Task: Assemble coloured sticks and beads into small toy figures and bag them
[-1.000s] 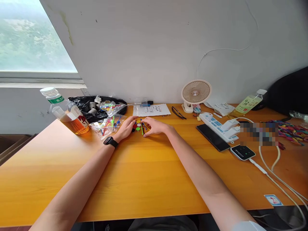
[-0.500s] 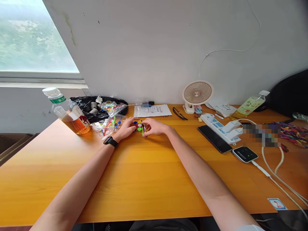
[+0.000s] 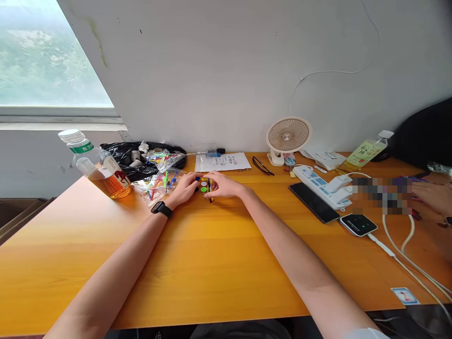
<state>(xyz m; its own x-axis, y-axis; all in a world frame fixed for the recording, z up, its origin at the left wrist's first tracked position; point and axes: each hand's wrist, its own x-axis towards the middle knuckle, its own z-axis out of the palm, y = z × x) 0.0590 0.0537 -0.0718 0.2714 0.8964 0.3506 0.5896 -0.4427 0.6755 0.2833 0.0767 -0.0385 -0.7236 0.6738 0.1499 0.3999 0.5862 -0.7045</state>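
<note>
My left hand, with a dark watch on its wrist, rests on the wooden table. Its fingers curve forward and the thumb stands apart, beside small round plastic pieces: a green disc, a white disc and a blue one. Opposite it, my right hand has thumb and fingers closed around small coloured plastic sticks. A small yellow and dark bit shows beneath those fingers. The fingertips partly hide the pieces. Left of my left hand lies a clear bag of colourful plastic parts.
A tilted tea bottle and a black plastic bag lie at left. Behind my hands are a white paper packet and a screwdriver. Rightward are glasses, a fan, a phone, a power strip and another person's hand.
My right hand has shifted slightly, its fingers curling more over the sticks, and a yellow and dark bit now shows below. Another person's hand has come in at far right.
</note>
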